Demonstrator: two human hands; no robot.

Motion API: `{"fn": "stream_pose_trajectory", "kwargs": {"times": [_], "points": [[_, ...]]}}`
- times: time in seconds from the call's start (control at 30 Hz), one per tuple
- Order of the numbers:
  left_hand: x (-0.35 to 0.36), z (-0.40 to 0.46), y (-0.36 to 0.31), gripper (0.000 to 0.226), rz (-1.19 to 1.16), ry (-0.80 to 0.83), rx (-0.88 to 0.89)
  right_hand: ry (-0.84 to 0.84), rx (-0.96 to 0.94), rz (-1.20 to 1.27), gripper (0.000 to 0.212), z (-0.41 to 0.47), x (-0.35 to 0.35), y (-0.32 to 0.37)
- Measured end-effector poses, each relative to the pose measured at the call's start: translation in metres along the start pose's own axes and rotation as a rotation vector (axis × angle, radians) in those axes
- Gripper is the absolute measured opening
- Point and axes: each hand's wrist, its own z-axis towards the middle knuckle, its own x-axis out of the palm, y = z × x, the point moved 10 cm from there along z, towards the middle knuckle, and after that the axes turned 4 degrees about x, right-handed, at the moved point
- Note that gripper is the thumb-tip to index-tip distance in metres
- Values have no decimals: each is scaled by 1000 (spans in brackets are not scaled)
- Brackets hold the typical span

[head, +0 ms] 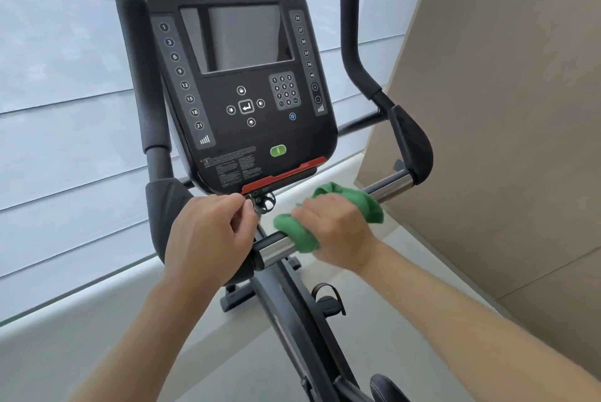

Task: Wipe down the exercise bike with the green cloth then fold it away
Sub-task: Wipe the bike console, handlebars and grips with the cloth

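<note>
Blinds (65,76) fill the far left behind the exercise bike (286,313). Its left handlebar grip (143,76) rises beside the black console (234,76), which shows a dark screen, number keys and a green button (278,150). Below the console, the left hand (208,232) is curled closed around the left end of the horizontal bar, its fingertips pinched at a small fitting (265,203) under the console's red strip. Just right of it, the right hand (335,232) is clenched over the green cloth (351,203), pressing it around the chrome bar (390,185). Farther right, the right handlebar grip (413,141) curves up in front of a beige wall (504,108).
</note>
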Motion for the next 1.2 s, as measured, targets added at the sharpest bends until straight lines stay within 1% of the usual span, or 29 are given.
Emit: {"fn": "stream_pose_trajectory", "kwargs": {"times": [0.07,0.17,0.23,0.3,0.37,0.47,0.5,0.57,0.6,0.63,0.73,0.77,0.83,0.87,0.93,0.97,1.03,1.1,1.13,1.2], "points": [[-1,2,-1,49,3,-3,11,-3,0,-45,12,-1,-7,-38],[2,0,-3,43,66,15,34,67,25,-112,10,-7,-6,-76],[9,0,-4,40,135,65,65,95,76,-123,6,-8,-5,-83],[20,-2,-7,40,171,135,93,85,134,-106,8,-9,-4,-79],[31,-2,-17,38,84,186,82,51,196,-99,12,-12,-5,-68],[60,2,-39,21,-23,337,21,48,277,-46,19,-17,-3,-43],[72,3,-44,21,-10,413,5,55,267,-20,21,-19,-2,-36],[99,0,-50,26,85,604,23,82,166,32,31,-26,-4,-38],[108,-4,-50,28,138,677,41,114,107,37,35,-28,-7,-49],[113,-6,-48,29,178,719,49,144,85,26,35,-29,-11,-70],[118,-6,-43,24,224,722,34,160,164,-99,8,-20,-29,-149],[119,-6,-44,22,241,715,33,209,185,-144,10,-19,-28,-164],[122,-4,-45,21,273,708,41,383,180,-172,16,-18,-14,-172],[123,-4,-45,21,279,707,43,511,189,-190,18,-16,-7,-172],[124,-4,-43,20,281,703,41,820,245,-232,19,-15,7,-176],[124,-4,-42,20,281,702,38,936,275,-229,20,-15,9,-176],[125,-5,-42,19,279,701,32,1099,348,-189,24,-13,12,-178],[123,-6,-44,18,268,693,28,1172,381,-165,28,-14,14,-176],[121,-5,-45,18,265,685,29,1153,394,-152,28,-16,14,-175],[119,-4,-47,18,262,669,34,1035,432,-129,24,-20,12,-178]]}}
